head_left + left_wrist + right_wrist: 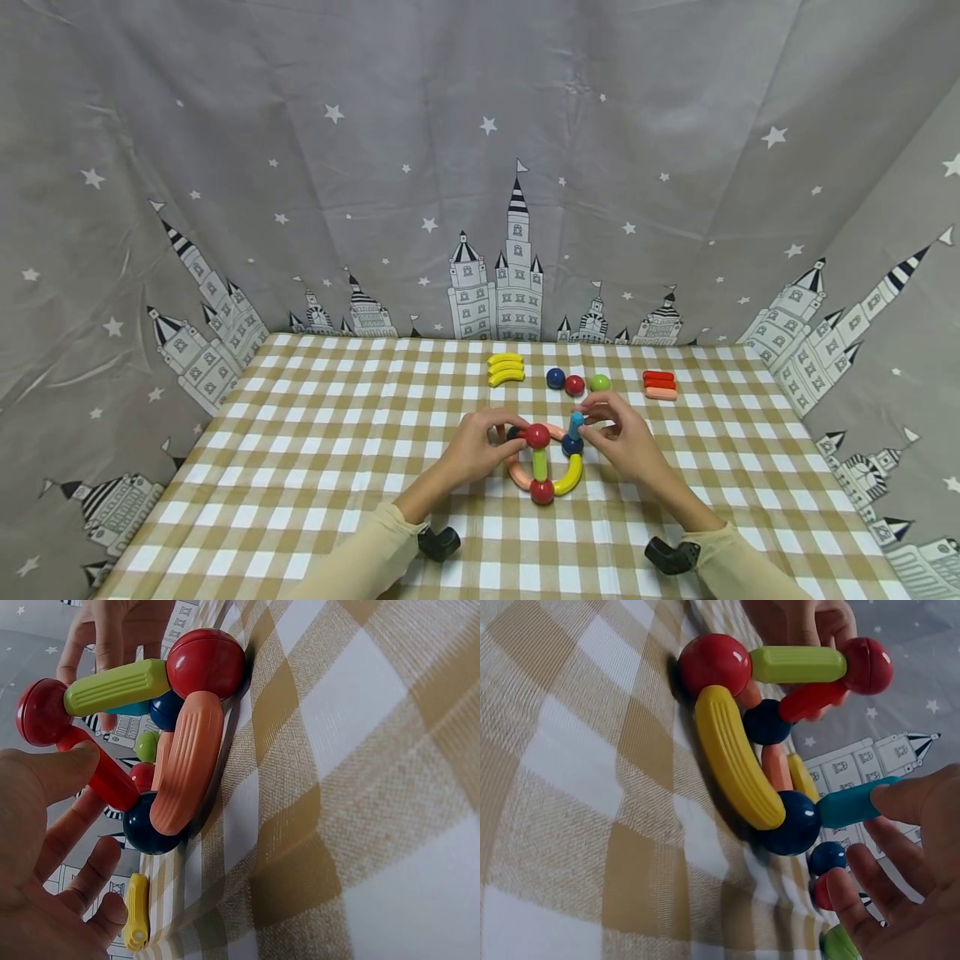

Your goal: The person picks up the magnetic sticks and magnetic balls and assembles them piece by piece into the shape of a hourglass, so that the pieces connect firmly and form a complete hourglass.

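Observation:
A ring of curved sticks, two salmon (191,761) and one yellow (731,757), joined by balls, lies on the cloth. From its front red ball (542,492) a green stick (540,465) slants up to a second red ball (537,435). A red stick (112,780) links that upper ball to a dark blue ball (150,825). My left hand (480,446) pinches the red stick near the upper ball. On the right, my right hand (622,437) pinches a blue stick (851,805) standing on another dark blue ball (791,823).
Behind the ring lie yellow curved sticks (506,369), a dark blue ball (556,378), a red ball (574,385) and a green ball (601,382). Red and salmon sticks (660,385) lie farther right. A grey curtain (375,183) borders the checked tablecloth (315,433).

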A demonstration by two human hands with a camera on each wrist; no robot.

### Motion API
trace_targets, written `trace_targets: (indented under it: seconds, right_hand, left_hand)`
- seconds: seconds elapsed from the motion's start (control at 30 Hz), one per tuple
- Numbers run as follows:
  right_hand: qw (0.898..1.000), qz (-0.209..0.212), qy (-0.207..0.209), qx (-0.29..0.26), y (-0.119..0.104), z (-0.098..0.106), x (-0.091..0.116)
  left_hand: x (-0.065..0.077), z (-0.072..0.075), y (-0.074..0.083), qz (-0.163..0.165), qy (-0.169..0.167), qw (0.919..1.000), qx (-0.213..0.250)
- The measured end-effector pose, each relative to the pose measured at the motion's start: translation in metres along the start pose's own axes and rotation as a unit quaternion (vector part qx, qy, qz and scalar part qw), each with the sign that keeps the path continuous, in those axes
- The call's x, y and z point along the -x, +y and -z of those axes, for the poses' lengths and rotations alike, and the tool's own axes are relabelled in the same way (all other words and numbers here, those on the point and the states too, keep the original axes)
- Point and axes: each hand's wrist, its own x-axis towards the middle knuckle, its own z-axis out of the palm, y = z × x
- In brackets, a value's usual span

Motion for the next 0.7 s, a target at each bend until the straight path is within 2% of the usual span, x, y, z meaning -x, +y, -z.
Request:
trace_targets:
  seconds: [0.23, 0.4, 0.7]
  right_hand:
    - [0.998, 0.036, -0.037, -0.023, 0.009, -0.003, -0.001]
    - [0.999, 0.03, -0.03, -0.018, 0.008, -0.005, 0.0]
    - [0.999, 0.02, -0.018, 0.018, -0.001, -0.009, 0.009]
  left_hand:
    - [0.0, -0.001, -0.002, -0.008, 0.004, 1.0, -0.001]
    - [-0.002, -0.001, -0.002, -0.012, 0.0, 0.9999, 0.011]
    - [-0.012, 0.003, -0.005, -0.01, -0.001, 0.9999, -0.001]
